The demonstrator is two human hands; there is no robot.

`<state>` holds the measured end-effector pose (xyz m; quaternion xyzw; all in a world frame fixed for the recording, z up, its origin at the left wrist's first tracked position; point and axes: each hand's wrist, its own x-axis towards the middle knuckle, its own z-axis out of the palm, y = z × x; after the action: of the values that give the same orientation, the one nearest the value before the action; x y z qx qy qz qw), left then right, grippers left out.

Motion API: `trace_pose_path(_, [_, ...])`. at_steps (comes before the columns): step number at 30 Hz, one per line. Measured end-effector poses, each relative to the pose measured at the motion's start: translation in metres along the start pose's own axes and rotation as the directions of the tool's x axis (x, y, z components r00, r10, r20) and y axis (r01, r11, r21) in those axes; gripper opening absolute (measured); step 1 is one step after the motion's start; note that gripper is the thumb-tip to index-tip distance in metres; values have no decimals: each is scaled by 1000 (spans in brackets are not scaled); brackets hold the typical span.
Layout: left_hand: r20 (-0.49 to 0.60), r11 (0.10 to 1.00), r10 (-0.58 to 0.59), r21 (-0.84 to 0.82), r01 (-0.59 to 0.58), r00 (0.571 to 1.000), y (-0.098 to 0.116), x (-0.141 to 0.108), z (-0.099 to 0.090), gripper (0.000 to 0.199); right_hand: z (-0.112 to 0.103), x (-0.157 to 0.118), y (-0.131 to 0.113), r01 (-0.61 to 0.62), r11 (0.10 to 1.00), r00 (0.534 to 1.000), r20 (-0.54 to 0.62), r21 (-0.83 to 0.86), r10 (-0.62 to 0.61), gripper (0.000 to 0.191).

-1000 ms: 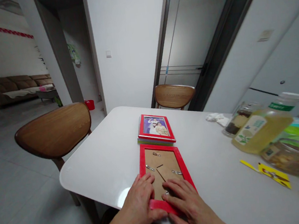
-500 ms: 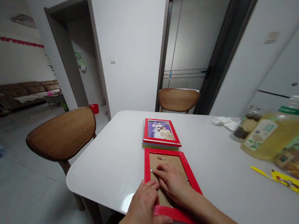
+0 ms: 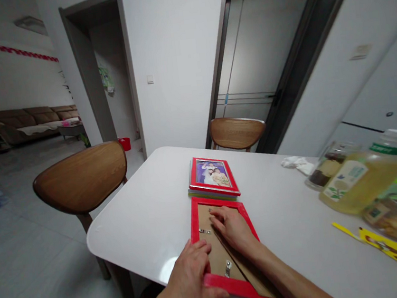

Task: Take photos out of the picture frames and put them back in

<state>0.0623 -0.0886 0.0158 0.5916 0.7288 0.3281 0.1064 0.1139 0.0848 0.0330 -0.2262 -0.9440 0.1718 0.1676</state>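
Observation:
A red picture frame (image 3: 193,223) lies face down on the table, its brown backing board (image 3: 213,247) showing. Metal clips sit on the backing: one at the left edge (image 3: 204,231), another near the bottom (image 3: 228,268). My left hand (image 3: 192,269) grips the frame's lower left corner, thumb over the near rail and fingers on the left rail. The curled fingertips of my right hand (image 3: 232,226) are closed at the small top clip (image 3: 210,210), mostly covering it. Under my right forearm runs a slanting brown strip, like a stand leg, partly hidden.
Just beyond lies a stack of frames (image 3: 213,173) with a photo on top. To the right are a bottle of yellow liquid (image 3: 363,178), glass jar (image 3: 329,165), plastic food tub (image 3: 396,222), yellow packet (image 3: 383,246) and crumpled tissue (image 3: 296,163). Wooden chairs (image 3: 83,179) stand around the table.
My right hand has moved from the left clip up to the top clip. The left clip now points inward over the backing, and the lower clip shows. My left hand stays put.

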Motion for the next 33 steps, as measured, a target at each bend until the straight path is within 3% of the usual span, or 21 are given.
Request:
trace_pose_path(6, [7,1000,-14,-2,14,1000,1,0,-1,40,3,33,17,-170,984,985,-43,-49,168,20])
trace_pose_path(13, [3,1000,-21,16,21,1000,1,-1,2,45,8,43,16,-247,969,964,-104,2,246,13])
trace_pose_path(18, [21,999,-18,45,17,1000,5,-6,2,56,-9,27,27,-207,960,962,-137,189,234,24])
trace_pose_path(21, [2,1000,8,27,-9,1000,10,-9,-6,49,-28,-1,48,-257,921,914,-235,293,330,34])
trace_pose_path(23, [-55,1000,7,-21,-8,998,16,-11,-14,43,-38,-25,57,-331,798,822,-262,503,506,41])
trace_pose_path(25, [-143,992,-39,-128,21,989,23,-12,-21,36,-40,-50,53,-333,505,751,-100,796,652,41])
trace_pose_path(26, [-188,978,-75,-207,35,979,28,-12,-24,32,-39,-61,45,-315,324,755,29,892,655,39])
trace_pose_path(27, [-223,952,-112,-302,41,968,33,-12,-25,29,-36,-70,34,-312,194,796,144,930,589,37])
trace_pose_path(28, [-249,911,-146,-412,32,957,39,-12,-24,28,-33,-77,21,-319,128,844,221,939,489,36])
trace_pose_path(30, [-253,769,-212,-639,1,944,52,-11,-18,31,-24,-84,-7,-342,19,881,313,940,356,37])
trace_pose_path(33, [-168,535,-233,-845,-18,958,71,-3,-5,36,-16,-81,-31,-284,-116,887,307,952,344,38])
